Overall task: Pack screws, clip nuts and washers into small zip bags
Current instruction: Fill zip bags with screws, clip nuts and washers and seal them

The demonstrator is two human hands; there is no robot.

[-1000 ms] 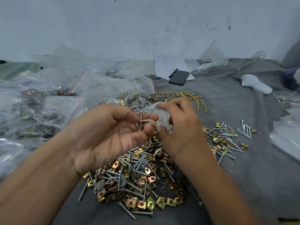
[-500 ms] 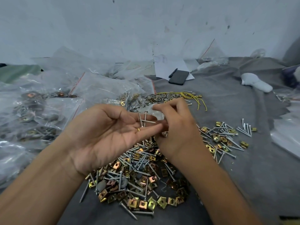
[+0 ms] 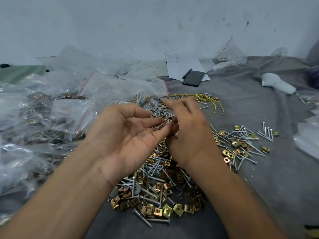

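a: head view, where is open room?
b: bare grey cloth worktop lies right and near; filled clear zip bags crowd the left edge.
a: hands?
b: left hand palm up, fingers loosely curled, cradling a few silver screws lying roughly left-right. right hand is blurred, fingers at those screws; its grip i cannot tell. both hover over the heap of brass clip nuts and screws.
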